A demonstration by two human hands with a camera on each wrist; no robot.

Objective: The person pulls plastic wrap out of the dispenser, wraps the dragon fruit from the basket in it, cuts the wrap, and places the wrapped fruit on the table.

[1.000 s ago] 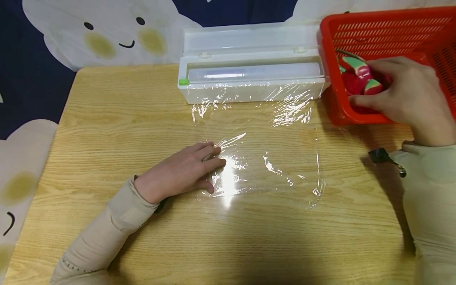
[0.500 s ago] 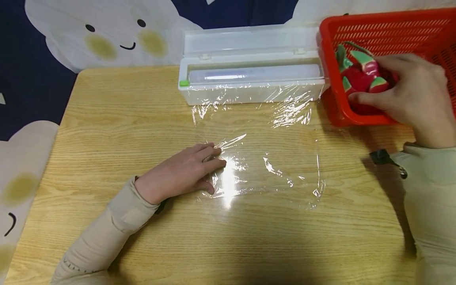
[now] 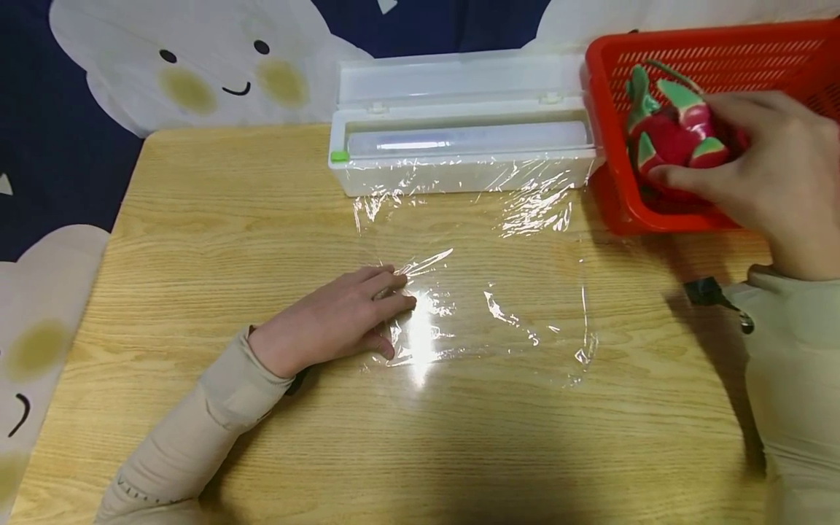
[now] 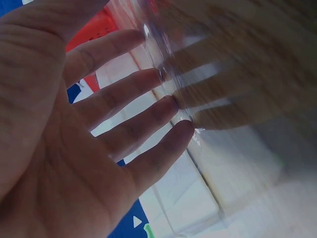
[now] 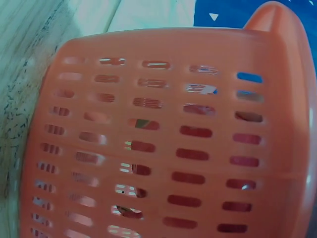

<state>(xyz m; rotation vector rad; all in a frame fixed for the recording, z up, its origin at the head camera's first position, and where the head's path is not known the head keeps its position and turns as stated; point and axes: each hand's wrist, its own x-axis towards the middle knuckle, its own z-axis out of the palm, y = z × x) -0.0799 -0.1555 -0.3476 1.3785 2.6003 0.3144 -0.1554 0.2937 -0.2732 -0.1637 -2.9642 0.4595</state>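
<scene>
Here's the pale wood-grain table [image 3: 197,189] filling the floor of the scene, its rounded far corner butting towards a navy backdrop [image 3: 426,29] along the top and left! A big white cloud [image 3: 216,44] beams from upper left (yellow cheeks and all), another smiles at the left edge, and a white glare [image 3: 421,339] blazes mid-table.

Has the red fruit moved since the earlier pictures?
Yes, the fruit has shifted up and rightward in the head view, judged against the basket.
</scene>
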